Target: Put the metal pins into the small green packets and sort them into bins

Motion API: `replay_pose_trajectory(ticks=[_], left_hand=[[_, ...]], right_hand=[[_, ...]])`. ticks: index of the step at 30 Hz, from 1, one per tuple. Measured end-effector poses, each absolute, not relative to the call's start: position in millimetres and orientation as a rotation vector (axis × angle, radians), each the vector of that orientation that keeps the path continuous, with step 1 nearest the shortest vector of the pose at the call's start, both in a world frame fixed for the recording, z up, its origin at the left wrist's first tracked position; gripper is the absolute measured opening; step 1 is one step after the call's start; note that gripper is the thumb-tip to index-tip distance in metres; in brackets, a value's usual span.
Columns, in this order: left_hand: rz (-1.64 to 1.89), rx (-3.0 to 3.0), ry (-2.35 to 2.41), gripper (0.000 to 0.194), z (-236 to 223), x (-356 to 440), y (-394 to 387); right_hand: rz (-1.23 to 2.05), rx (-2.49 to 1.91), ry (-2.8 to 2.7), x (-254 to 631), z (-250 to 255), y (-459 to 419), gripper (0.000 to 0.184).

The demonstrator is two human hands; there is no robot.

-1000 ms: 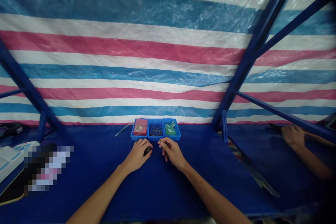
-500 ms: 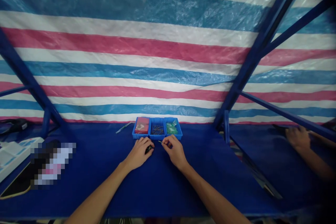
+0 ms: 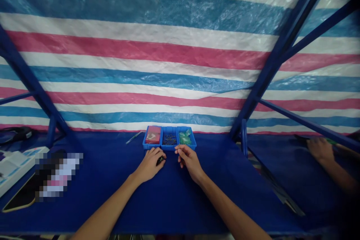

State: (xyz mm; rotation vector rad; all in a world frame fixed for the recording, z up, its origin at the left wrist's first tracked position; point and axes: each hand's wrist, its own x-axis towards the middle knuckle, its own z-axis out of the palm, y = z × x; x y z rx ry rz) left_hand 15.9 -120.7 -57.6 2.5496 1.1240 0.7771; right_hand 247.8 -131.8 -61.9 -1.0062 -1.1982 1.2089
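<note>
My left hand (image 3: 150, 164) rests on the blue table with its fingers curled around a small dark object (image 3: 160, 160) that shows yellowish bits; most of it is hidden by the fingers. To its right, my right hand (image 3: 190, 160) has thumb and fingertips brought together just in front of the tray. Whatever that pinch holds is too small to make out. The blue tray (image 3: 169, 147) stands beyond both hands, split into three compartments. Its left one has a pink-red content (image 3: 153, 135), the middle one dark screw-like pieces (image 3: 169, 139), the right one green and clear packets (image 3: 185, 137).
A thin clear stick-like item (image 3: 134, 137) lies left of the tray. Far left are a phone-like black slab (image 3: 21, 197), a white power strip (image 3: 19, 168) and a black handheld device (image 3: 19, 134). Blue frame posts (image 3: 254, 93) rise nearby. Another person's hand (image 3: 320, 149) is at the right.
My right hand has drawn slightly right, and the thin brass-coloured piece seen in its fingertips no longer shows. My left hand stays almost in place around the dark object.
</note>
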Motion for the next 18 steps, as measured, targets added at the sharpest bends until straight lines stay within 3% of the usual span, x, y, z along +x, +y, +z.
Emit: replay_pose_trajectory(ticks=[11, 18], left_hand=[[0.765, 2.562, 1.148, 0.009, -58.4, 17.1, -120.4], [0.773, 2.558, 1.161, 0.009, -59.1, 17.7, -119.6]], right_hand=[[1.037, -1.085, -1.244, 246.6, -65.1, -129.1, 0.04], [1.094, -1.165, -1.256, 242.7, -63.3, -131.8, 0.05]])
